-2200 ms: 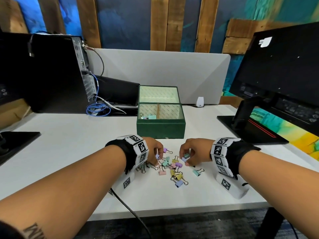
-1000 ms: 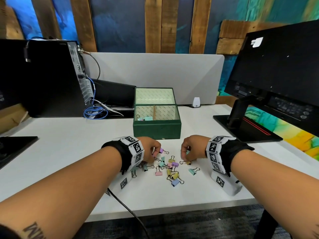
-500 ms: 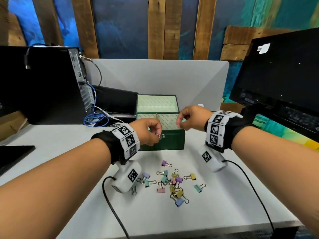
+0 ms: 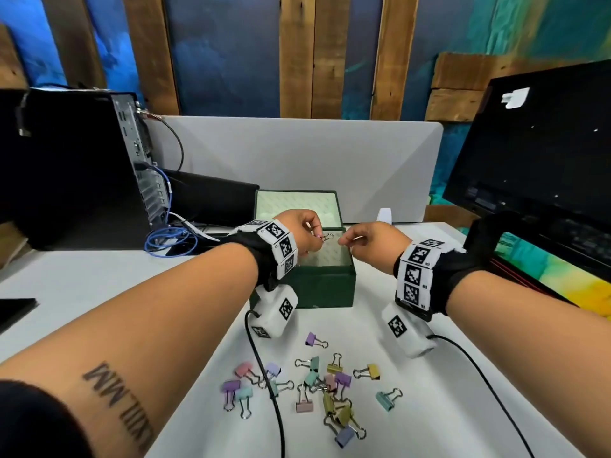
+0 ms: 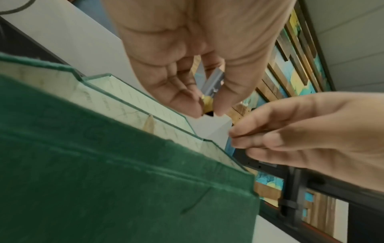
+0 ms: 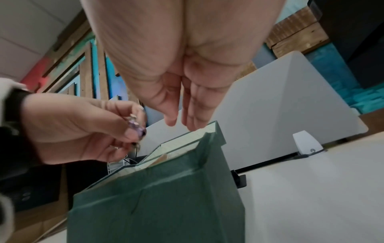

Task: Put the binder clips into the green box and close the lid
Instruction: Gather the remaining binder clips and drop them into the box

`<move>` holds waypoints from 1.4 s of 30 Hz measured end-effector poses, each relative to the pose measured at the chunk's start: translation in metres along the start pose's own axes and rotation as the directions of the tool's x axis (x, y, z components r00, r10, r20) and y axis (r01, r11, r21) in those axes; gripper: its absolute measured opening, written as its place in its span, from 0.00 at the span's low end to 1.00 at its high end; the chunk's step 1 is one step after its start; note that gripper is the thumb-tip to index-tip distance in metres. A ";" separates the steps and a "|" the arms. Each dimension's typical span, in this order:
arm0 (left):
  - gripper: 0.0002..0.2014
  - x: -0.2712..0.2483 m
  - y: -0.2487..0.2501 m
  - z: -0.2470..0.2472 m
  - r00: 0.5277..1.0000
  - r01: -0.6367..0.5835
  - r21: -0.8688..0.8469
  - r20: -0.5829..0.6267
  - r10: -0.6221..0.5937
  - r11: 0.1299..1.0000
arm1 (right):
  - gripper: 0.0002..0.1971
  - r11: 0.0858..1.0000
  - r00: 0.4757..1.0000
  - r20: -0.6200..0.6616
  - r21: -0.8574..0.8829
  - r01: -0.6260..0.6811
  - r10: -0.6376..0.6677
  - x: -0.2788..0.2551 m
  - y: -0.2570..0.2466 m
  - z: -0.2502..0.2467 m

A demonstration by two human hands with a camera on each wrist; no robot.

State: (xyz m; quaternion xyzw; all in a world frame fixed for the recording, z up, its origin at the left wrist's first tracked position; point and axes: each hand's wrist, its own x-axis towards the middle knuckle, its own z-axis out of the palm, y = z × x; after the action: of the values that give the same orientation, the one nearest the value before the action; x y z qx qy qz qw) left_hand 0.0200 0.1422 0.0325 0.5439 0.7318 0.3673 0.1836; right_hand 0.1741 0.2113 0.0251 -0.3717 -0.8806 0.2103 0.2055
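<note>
Pastel metal binder clips [image 4: 317, 388] lie scattered on the white desk [image 4: 99, 279] nearest. Beyond, above the open green fabric-covered box [image 4: 325, 287], the left hand [image 4: 299, 231] pinches clips [image 4: 325, 238]; whether the right hand's [image 4: 370, 241] curled fingers hold anything is unclear.

Hands raised from table to box

Both hands have left the loose binder clips [image 4: 317, 388] on the table [image 4: 429, 408] and now hover over the open green box [image 4: 325, 285]. The left hand [image 4: 302, 233] pinches a clip [image 4: 325, 237] above the box; the right hand [image 4: 373, 241], fingers gathered, has moved from the pile to the box's right rim.
</note>
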 end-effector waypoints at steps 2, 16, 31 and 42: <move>0.10 0.005 -0.002 0.004 1.000 0.021 0.040 -0.010 -0.020 0.999 | 0.14 1.000 1.000 0.026 -0.014 0.017 -0.017 -0.012 0.005 -0.006; 0.18 -0.105 -0.034 -0.025 0.878 0.005 0.670 0.352 -0.324 0.742 | 0.19 0.955 0.837 0.521 -0.297 -0.003 0.165 -0.082 0.013 0.004; 0.31 -0.151 -0.051 -0.004 0.866 -0.084 0.735 0.388 -0.316 0.672 | 0.23 0.911 0.807 0.573 -0.394 0.121 0.140 -0.120 -0.001 0.021; 0.17 -0.146 -0.058 0.002 0.906 -0.023 0.641 0.338 -0.255 0.767 | 0.07 0.929 0.872 0.486 -0.347 0.126 0.063 -0.113 0.004 0.031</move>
State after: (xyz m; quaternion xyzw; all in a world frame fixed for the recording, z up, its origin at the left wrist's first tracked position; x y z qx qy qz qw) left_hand 0.0327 -0.0013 -0.0312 0.5902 0.7903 -0.0330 0.1611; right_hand 0.2323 0.1239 -0.0262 -0.3236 -0.9332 0.1252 -0.0936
